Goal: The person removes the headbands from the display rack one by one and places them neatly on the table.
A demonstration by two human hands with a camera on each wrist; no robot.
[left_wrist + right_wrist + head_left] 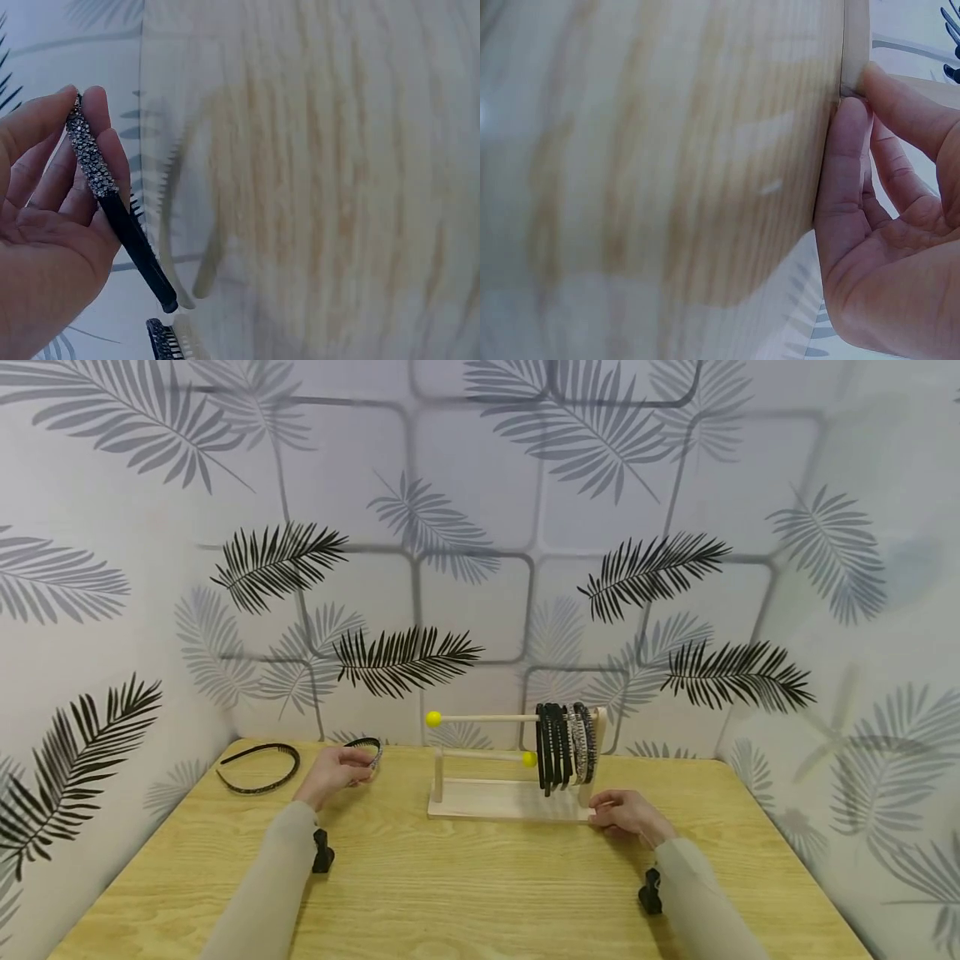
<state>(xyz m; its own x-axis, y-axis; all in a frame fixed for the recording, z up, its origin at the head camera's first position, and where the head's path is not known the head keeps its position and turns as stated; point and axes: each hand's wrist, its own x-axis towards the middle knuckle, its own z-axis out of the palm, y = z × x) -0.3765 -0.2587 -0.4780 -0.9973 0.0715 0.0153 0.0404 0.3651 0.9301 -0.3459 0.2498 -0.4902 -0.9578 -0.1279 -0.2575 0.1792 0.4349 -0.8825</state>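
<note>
In the head view my left hand (341,771) is raised over the back left of the table, holding a black headband (375,755). The left wrist view has thumb and fingertips pinching its rhinestone-covered section (91,161), while a plain black end slants down. My right hand (628,815) grips the front right corner of a wooden rack (487,811), the thumb on the base edge and fingers at its side. The rack has two horizontal rods tipped with yellow balls. Several headbands (553,747), black and sparkly, hang bunched at the upper rod's right end.
Another dark headband (258,790) lies on the wood-grain table (450,885), left of my left hand. A leaf-patterned wall (480,610) stands close behind the table, with more patterned wall on both sides.
</note>
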